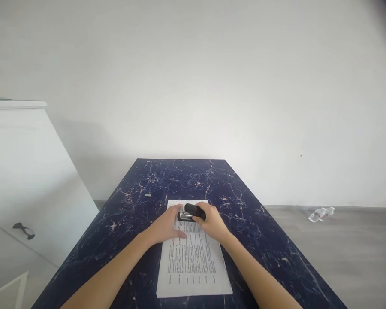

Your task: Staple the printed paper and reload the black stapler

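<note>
A black stapler (190,213) lies across the upper part of a printed sheet of paper (193,257), its jaw end pointing left and its metal staple channel showing. My right hand (212,221) is closed around the stapler's right end. On the left side of the sheet rests my left hand (167,224), thumb and fingers apart, its fingertips close to the stapler's jaw end. Whether more sheets lie beneath the top one I cannot tell.
The paper is on a dark blue marbled table (183,180). A small greyish strip (147,195) lies on its left side. To the left stands a white cabinet (25,171) with a dark handle (23,231). Clear crumpled plastic (321,214) is on the floor at right.
</note>
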`<action>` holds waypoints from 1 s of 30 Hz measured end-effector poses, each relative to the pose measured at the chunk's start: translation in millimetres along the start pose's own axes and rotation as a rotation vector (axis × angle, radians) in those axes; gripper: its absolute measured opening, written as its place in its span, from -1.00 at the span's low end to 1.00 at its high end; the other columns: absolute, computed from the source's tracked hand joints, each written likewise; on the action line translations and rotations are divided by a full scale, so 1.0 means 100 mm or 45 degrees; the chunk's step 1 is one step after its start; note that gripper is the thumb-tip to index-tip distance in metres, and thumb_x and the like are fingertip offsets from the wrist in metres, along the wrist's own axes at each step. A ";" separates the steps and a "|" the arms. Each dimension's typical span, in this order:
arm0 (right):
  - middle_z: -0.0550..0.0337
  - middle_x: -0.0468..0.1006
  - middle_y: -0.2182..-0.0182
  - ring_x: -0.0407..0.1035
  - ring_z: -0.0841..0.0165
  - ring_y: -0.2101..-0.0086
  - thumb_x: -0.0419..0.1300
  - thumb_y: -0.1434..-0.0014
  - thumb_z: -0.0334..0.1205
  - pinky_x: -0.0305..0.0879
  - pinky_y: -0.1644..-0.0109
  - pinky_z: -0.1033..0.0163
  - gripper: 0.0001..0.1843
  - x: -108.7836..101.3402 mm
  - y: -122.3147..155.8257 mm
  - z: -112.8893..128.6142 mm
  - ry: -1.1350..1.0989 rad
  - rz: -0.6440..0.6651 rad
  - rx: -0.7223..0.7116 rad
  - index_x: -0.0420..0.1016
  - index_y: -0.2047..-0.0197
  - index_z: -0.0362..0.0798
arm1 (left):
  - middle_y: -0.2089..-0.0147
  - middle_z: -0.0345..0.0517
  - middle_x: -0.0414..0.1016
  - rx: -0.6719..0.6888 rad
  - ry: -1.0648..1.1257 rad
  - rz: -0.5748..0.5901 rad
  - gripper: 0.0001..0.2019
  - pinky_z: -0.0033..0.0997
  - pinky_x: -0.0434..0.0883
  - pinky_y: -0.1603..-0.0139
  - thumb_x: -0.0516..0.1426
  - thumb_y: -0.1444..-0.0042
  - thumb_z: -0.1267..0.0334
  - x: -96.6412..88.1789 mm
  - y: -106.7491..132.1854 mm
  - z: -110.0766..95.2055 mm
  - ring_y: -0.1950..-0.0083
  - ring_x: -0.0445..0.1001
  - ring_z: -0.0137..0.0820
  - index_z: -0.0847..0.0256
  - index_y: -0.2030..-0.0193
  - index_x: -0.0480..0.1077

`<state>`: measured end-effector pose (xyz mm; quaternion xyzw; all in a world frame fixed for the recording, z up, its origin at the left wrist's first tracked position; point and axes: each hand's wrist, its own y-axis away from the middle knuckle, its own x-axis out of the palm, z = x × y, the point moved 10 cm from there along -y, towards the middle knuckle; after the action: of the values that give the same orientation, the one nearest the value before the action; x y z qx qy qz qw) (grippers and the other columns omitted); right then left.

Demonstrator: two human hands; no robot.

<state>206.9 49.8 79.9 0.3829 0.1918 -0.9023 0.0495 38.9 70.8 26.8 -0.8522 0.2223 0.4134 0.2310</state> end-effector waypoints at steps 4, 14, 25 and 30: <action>0.10 0.60 0.19 0.45 0.21 0.19 0.32 -0.16 -0.40 0.26 0.14 0.22 -0.81 0.21 0.02 0.05 0.056 0.084 -0.036 0.49 0.14 -0.04 | -0.53 0.28 0.09 -0.199 0.281 0.207 0.27 0.11 0.32 -0.34 0.46 0.18 -0.23 0.05 0.03 0.12 -0.43 0.27 0.21 0.05 -0.58 -0.09; 0.01 0.63 0.03 0.45 0.14 0.08 0.39 -0.17 -0.16 0.35 -0.09 0.02 -0.58 0.08 -0.01 -0.02 -0.046 0.096 -0.125 0.57 -0.09 -0.02 | -0.47 0.26 0.21 -0.143 0.389 0.182 0.12 0.17 0.18 -0.43 0.49 0.20 -0.14 -0.08 0.03 0.07 -0.44 0.25 0.19 0.08 -0.49 0.17; -0.16 0.63 0.02 0.62 0.24 0.44 0.15 -0.44 -0.06 0.58 0.47 0.23 -0.57 0.44 0.27 -0.61 -1.200 0.535 0.726 0.46 -0.25 -0.10 | -0.38 0.12 0.38 -0.058 0.511 0.088 -0.29 0.13 0.26 -0.40 0.41 -0.04 0.02 -0.25 0.17 0.14 -0.37 0.36 0.07 0.00 -0.34 0.40; -0.20 0.64 0.05 0.67 0.13 0.20 0.15 -0.46 -0.24 0.68 0.17 0.21 -0.65 0.48 0.26 -0.60 -1.293 0.459 0.816 0.48 -0.24 -0.19 | -0.39 0.15 0.37 -0.036 0.548 0.127 -0.22 0.14 0.26 -0.41 0.45 0.03 0.09 -0.20 0.14 0.17 -0.38 0.36 0.07 0.01 -0.36 0.39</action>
<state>220.1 51.3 -0.6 -0.0715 -0.2031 -0.9619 0.1685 9.4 73.0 30.2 -0.9120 0.3025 0.2359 0.1454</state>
